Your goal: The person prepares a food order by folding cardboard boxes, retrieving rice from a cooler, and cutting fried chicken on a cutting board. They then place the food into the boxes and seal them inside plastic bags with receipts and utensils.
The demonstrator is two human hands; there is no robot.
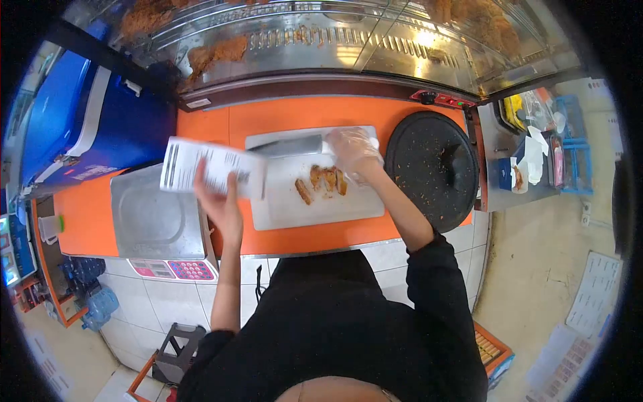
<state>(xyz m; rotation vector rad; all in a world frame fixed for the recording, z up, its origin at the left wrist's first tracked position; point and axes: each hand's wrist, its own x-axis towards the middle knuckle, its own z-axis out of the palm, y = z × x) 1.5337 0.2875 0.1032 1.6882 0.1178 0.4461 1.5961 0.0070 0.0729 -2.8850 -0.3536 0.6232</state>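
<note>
My left hand [221, 211] is bare and grips a white printed paper packet [213, 167] by its lower edge, thumb and fingers closed on it. The packet is slightly blurred and overlaps the left side of the white cutting board [281, 211]. My right hand [353, 151] wears a clear plastic glove and is closed round the handle of a wide-bladed knife [293, 145]. Its blade points left along the board's far side. Just nearer to me, several browned strips of cut fried chicken [326, 179] lie on the board with crumbs about them.
A metal-topped scale [157, 208] stands at the left, before a blue cooler box [87, 114]. To the right is a round black lid [429, 171] with crumbs. Behind the orange counter [268, 110] rises a glass display case [315, 50] holding fried chicken pieces.
</note>
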